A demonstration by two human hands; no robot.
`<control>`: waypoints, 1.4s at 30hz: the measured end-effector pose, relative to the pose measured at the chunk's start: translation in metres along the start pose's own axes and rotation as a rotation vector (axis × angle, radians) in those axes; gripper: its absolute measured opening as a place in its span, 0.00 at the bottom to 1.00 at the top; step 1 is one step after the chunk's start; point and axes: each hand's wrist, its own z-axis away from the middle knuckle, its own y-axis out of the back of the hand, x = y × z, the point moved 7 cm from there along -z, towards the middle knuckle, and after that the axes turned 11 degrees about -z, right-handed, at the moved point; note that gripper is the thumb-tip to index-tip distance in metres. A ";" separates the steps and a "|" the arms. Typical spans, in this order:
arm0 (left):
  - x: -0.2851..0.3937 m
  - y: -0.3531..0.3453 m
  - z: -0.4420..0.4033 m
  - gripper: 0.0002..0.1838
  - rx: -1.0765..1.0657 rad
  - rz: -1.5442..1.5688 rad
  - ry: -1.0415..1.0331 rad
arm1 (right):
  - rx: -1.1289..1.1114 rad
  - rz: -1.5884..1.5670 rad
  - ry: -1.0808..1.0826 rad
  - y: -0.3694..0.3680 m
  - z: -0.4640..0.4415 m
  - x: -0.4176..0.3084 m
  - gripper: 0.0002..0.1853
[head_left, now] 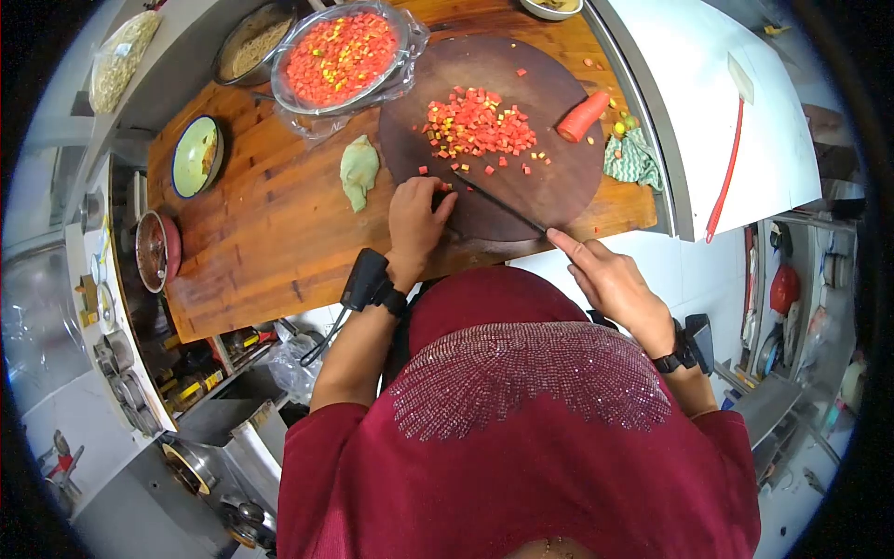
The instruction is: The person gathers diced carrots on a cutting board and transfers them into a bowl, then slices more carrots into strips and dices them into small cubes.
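My right hand (610, 284) is wrapped round the handle of a knife (503, 203), index finger along its top. The dark blade points up and left across the round brown cutting board (568, 182). At the board's lower left edge, my left hand (419, 222) is closed, with a small red-orange carrot piece (446, 188) showing at its fingertips. Diced carrot (480, 126), red-orange with yellow bits, lies in a loose pile just beyond the blade. A thick carrot length (583, 116) rests at the board's right side.
A plastic-lined bowl (402, 42) full of diced carrot stands behind the board. A pale green cloth (358, 173) lies to its left, a striped cloth (633, 160) to its right. Further left are a green bowl (196, 156) and a red bowl (172, 244). A red-handled scraper (729, 168) lies on the white surface.
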 end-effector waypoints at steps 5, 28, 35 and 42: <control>0.001 -0.001 -0.001 0.07 -0.003 -0.049 -0.024 | -0.008 -0.014 -0.032 -0.002 -0.001 0.000 0.28; -0.007 0.002 0.003 0.06 0.095 0.048 -0.075 | -0.058 -0.022 -0.103 -0.022 0.001 -0.013 0.31; -0.005 0.004 0.003 0.05 0.109 0.031 -0.091 | -0.072 -0.036 -0.140 -0.024 0.000 -0.013 0.30; -0.006 0.002 0.003 0.05 0.098 0.026 -0.104 | -0.095 -0.020 -0.138 -0.025 -0.009 -0.014 0.33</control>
